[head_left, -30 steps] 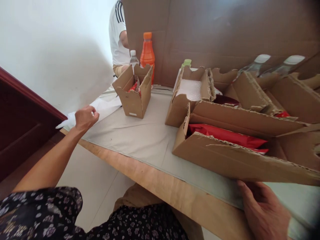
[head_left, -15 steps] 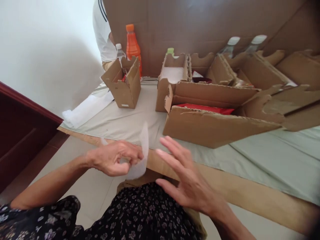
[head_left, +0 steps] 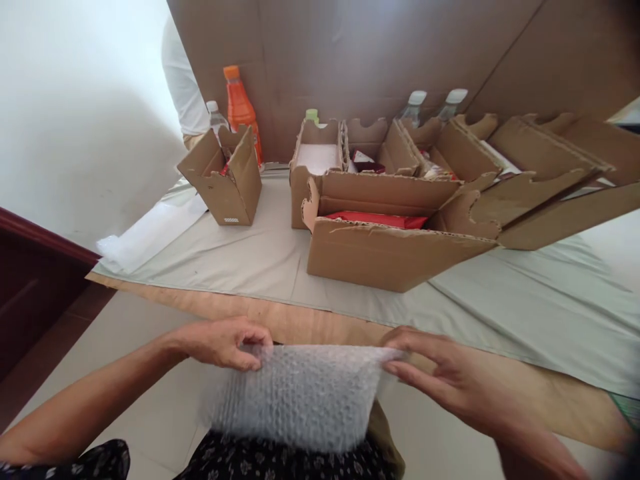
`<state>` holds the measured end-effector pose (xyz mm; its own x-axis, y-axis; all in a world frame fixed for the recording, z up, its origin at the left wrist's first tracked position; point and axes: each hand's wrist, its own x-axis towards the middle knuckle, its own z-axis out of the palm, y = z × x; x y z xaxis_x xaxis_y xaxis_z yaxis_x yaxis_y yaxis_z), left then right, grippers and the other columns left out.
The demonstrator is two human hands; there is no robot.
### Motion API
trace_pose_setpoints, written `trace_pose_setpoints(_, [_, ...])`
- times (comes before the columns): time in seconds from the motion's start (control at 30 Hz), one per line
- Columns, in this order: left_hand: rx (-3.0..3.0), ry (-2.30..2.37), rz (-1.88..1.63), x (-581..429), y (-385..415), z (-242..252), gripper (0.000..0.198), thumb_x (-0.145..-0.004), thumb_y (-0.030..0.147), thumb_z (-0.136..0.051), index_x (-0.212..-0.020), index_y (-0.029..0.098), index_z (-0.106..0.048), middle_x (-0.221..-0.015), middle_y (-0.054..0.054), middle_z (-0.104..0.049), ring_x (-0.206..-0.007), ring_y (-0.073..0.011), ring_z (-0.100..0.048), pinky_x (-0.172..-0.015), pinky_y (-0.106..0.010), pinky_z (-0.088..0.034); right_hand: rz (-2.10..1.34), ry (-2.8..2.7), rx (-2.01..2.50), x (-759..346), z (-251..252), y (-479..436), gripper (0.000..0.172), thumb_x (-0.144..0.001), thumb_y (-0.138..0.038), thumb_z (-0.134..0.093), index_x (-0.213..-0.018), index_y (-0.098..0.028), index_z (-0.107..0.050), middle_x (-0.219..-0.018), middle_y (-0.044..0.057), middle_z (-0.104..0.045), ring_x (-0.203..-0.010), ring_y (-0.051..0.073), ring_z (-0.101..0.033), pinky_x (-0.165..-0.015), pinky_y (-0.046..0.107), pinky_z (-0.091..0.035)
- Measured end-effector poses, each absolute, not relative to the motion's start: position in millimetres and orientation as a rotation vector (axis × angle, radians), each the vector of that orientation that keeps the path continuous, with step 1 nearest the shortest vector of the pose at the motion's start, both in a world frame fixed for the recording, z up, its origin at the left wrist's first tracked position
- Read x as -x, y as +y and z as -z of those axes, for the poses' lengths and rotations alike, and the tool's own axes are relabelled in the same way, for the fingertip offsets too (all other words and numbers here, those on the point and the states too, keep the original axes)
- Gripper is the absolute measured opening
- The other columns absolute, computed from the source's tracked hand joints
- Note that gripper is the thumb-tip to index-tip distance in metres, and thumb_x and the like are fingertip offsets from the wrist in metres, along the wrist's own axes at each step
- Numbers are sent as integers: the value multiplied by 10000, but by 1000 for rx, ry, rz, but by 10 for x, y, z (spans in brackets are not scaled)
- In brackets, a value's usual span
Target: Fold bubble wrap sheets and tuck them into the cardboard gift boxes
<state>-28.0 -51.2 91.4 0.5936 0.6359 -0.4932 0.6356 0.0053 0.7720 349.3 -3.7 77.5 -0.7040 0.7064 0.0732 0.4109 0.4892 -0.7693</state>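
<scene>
A sheet of clear bubble wrap [head_left: 310,397] hangs in front of me, below the table's front edge and over my lap. My left hand [head_left: 227,343] pinches it near the upper left corner. At its upper right corner, my right hand [head_left: 430,370] grips the edge between thumb and fingers. The top edge is stretched nearly straight between both hands, while the lower part is blurred by motion.
An open cardboard box [head_left: 400,257] with a red packet [head_left: 377,219] stands beyond my hands, more boxes behind it. At left are a smaller box [head_left: 233,193], an orange bottle [head_left: 243,107] and more bubble wrap [head_left: 150,230]. A person's white sleeve [head_left: 183,80] shows behind.
My right hand, open before, has closed on the bubble wrap's right corner. The sheet, seen edge-on earlier, is now spread wide between my hands. The view has shifted a little.
</scene>
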Motion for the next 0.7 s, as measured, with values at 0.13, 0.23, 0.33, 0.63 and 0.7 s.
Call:
trace_pose_setpoints(0.13, [-2205,1411,-367,183,-408,-979,166,-875,113,-514,-888,203,-652,-903,-19,-707,-833,-175,-644,-756,-282,-494,-130,-2317,887,-3623,-936,-95,115,-1001,-221,-613,-1029,-254,-720,-971,28,-777,-989,226,-730,-888,371,-540])
trace_pose_setpoints(0.23, [-2695,1556,-746,158,-317,-924,199,-916,73,-495,-921,187,-658,-964,-80,-713,-947,-237,-660,-869,-377,-531,311,-2232,965,-3589,-885,-166,202,-948,-82,-646,-1062,-238,-706,-1003,42,-793,-1165,292,-699,-997,444,-470])
trace_pose_setpoints(0.33, [-2964,1463,-647,184,-266,-622,219,-909,45,-501,-968,161,-677,-1041,-134,-725,-1046,-293,-668,-930,-459,-548,363,-2317,1058,-3624,-576,-209,225,-955,-57,-598,-1068,-219,-706,-1087,49,-797,-1200,308,-683,-1005,466,-452])
trace_pose_setpoints(0.63, [-2575,1743,-612,527,-405,-253,239,-937,222,-540,-1118,185,-691,-1233,-142,-726,-1162,-325,-680,-1035,-525,-533,39,-2175,1390,-4157,-3,-250,263,-1037,-372,-530,-1102,-211,-727,-1158,100,-770,-1142,311,-684,-977,493,-503])
trace_pose_setpoints(0.7, [-2497,1961,-544,555,-348,-229,277,-957,328,-548,-1127,174,-702,-1187,-160,-733,-1079,-347,-693,-948,-522,-559,80,-2120,1493,-4093,27,-178,316,-1024,-451,-539,-1054,-204,-735,-1148,117,-767,-1108,330,-684,-940,501,-515])
